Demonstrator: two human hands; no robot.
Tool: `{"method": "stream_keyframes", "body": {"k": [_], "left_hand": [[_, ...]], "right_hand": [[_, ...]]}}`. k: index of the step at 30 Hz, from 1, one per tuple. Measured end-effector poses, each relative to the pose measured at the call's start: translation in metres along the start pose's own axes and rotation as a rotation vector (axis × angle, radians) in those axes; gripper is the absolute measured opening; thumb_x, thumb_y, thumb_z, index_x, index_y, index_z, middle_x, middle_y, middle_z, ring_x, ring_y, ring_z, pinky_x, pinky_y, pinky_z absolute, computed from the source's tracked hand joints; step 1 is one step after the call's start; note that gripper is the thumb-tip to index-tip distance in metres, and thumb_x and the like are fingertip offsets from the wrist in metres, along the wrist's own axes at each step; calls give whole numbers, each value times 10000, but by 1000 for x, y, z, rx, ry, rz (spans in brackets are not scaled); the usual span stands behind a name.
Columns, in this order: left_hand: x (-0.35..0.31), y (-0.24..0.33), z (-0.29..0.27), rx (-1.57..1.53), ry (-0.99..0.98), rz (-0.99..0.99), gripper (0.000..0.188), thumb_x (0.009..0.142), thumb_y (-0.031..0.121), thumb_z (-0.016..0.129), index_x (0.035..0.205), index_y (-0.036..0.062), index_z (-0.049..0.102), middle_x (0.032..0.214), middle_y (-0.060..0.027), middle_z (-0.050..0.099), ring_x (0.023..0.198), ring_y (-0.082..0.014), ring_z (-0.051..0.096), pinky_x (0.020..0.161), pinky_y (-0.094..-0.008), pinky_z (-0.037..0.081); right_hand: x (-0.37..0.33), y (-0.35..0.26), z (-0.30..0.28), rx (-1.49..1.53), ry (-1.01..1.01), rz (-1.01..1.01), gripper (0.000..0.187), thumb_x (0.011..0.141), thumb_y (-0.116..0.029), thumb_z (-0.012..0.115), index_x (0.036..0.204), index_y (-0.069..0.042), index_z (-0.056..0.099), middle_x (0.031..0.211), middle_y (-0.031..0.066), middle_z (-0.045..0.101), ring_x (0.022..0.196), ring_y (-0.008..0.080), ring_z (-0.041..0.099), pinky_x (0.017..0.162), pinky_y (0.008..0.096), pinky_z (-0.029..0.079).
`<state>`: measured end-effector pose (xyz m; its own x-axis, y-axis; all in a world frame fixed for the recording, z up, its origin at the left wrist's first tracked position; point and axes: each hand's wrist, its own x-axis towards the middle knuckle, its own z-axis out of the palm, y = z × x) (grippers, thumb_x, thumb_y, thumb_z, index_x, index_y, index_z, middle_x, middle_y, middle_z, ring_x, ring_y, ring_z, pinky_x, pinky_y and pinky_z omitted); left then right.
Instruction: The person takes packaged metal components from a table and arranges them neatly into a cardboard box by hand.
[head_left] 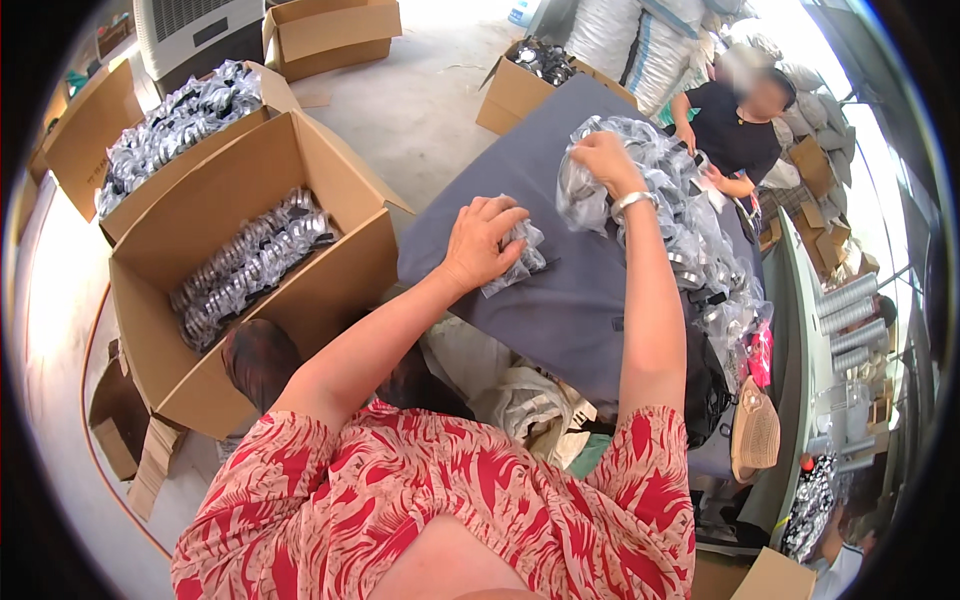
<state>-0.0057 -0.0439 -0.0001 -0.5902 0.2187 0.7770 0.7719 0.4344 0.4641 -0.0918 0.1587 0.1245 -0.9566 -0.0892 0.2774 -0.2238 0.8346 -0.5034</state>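
Palm down on the grey cloth-covered table (470, 180), my left hand (485, 240) curls its fingers over a small group of clear plastic bags (527, 258) with shiny metal pieces inside. My right hand (607, 163), a silver bangle at its wrist, pinches a clear plastic bag (580, 200) at the near-left edge of a large heap of similar bags (690, 230). To the left stands an open cardboard box (190, 255). Rows of bagged metal pieces (255, 265) lie neatly along its bottom. The exact kind of the metal pieces cannot be made out.
Behind the open box, another carton (270, 85) is heaped with bagged pieces. A carton (500, 95) touches the table's far side. Across the heap a person in black (735, 130) handles bags. A woven hat (755, 430) hangs at the table's right edge. White sacks (640, 40) stand behind.
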Motion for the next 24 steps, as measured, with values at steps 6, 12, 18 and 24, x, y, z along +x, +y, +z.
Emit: {"method": "stream_keyframes", "body": {"k": [6, 12, 18, 24], "left_hand": [[2, 1, 4, 12, -46, -31, 469, 655, 155, 684, 1106, 101, 565, 1103, -60, 543, 999, -255, 486, 834, -367, 393], [3, 0, 6, 25, -70, -56, 497, 662, 169, 691, 1132, 98, 549, 1115, -60, 536, 999, -261, 481, 832, -377, 393], [7, 3, 4, 8, -67, -79, 518, 669, 223, 709, 1153, 116, 559, 1122, -51, 536, 995, -257, 490, 828, -380, 401], [11, 7, 2, 129, -144, -154, 488, 662, 266, 725, 1130, 200, 605, 1113, -56, 553, 956, -248, 516, 782, -378, 435]], "right_hand": [[-24, 14, 51, 112, -408, 252, 376, 736, -279, 652, 894, 62, 642, 784, 97, 642, 712, 170, 584, 647, 306, 464], [-65, 26, 85, 826, -288, 170, 304, 878, -245, 547, 996, 29, 607, 886, 33, 607, 797, 104, 532, 694, 251, 432], [-66, 2, 111, 1119, -24, 371, 186, 861, -120, 506, 813, 28, 608, 746, 36, 581, 663, 112, 519, 597, 268, 416], [-65, 13, 97, 127, 254, 228, 264, 809, -221, 596, 839, 41, 597, 785, 165, 617, 729, 290, 613, 656, 377, 472]]}}
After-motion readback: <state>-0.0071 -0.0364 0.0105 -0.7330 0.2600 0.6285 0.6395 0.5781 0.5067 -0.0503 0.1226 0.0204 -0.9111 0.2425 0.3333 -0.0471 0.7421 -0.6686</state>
